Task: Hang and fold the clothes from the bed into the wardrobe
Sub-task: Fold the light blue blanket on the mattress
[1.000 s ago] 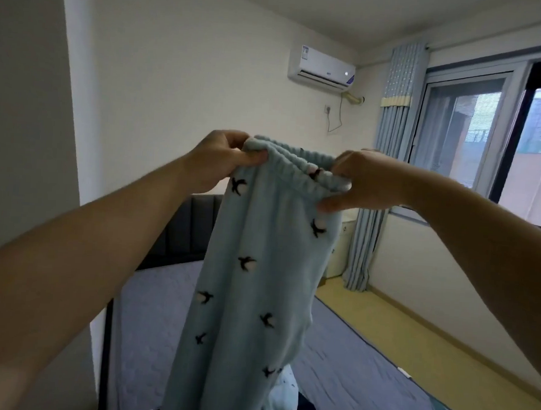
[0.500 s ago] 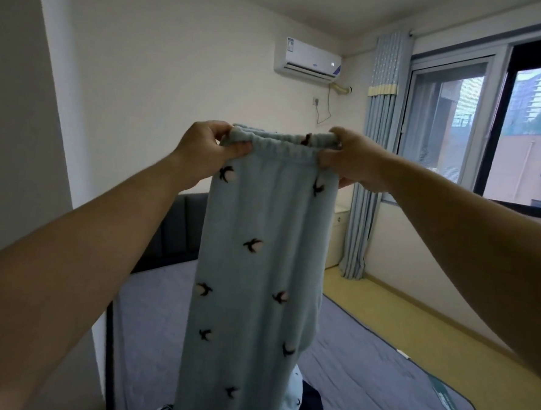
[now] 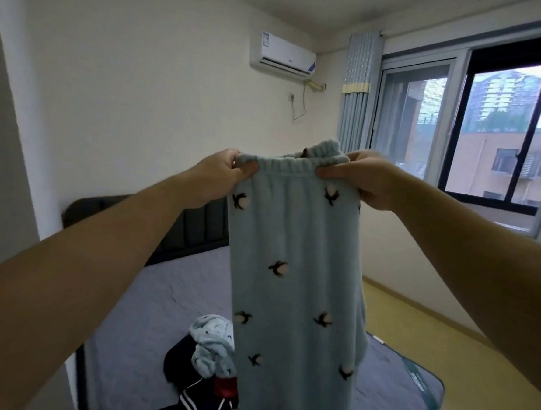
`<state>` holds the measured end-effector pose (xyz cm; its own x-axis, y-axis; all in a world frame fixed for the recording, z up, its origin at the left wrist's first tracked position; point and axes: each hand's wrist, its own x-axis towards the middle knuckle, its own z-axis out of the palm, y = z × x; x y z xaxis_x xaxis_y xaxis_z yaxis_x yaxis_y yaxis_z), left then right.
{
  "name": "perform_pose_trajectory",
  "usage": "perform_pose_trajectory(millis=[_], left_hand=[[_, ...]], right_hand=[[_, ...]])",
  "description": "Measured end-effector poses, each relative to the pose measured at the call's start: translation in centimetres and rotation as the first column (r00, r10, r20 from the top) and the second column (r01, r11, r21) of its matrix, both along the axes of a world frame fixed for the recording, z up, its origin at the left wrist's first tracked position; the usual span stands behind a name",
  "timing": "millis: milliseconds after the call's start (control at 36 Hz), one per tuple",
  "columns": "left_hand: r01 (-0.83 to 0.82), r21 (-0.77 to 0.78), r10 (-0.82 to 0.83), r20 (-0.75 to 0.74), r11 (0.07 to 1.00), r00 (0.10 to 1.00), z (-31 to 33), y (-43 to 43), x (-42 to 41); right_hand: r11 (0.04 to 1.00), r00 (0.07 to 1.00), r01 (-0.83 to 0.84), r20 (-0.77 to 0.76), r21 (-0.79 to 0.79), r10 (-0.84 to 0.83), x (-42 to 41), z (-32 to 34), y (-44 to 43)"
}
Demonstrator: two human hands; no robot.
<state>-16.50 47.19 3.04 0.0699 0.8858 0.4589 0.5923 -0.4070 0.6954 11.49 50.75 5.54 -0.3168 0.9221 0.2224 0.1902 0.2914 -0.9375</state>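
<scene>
Pale-blue fleece trousers (image 3: 293, 269) with dark bird motifs hang full length in mid-air, waistband pinched at each end by left hand (image 3: 219, 173) and right hand (image 3: 362, 178), over grey-quilted bed (image 3: 149, 308) bearing heaped clothes (image 3: 205, 362), air conditioner (image 3: 283, 58), curtain (image 3: 358, 93), window (image 3: 502, 124) beyond.

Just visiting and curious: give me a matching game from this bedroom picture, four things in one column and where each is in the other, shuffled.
Things:
1 pyjama trousers
2 air conditioner
3 curtain
4 clothes pile

Places:
A on the bed
B beside the window
C high on the wall
D held up by left hand and right hand

Pairs: 1-D, 2-C, 3-B, 4-A
</scene>
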Motion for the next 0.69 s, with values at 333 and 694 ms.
perform_pose_trajectory(millis=[333, 694], left_hand=[[0.335, -0.081, -0.323, 0.134, 0.939, 0.937, -0.3, 4.4, 2.3], [0.453, -0.374, -0.360, 0.293, 0.809, 0.885, -2.2, 12.3, 10.8]], right_hand=[[0.972, 0.975, -0.217, 0.021, -0.086, 0.219, 5.4, -0.6, -1.7], [0.989, 0.993, -0.042, 0.099, -0.145, 0.057, 12.5, -4.4, 5.2]])
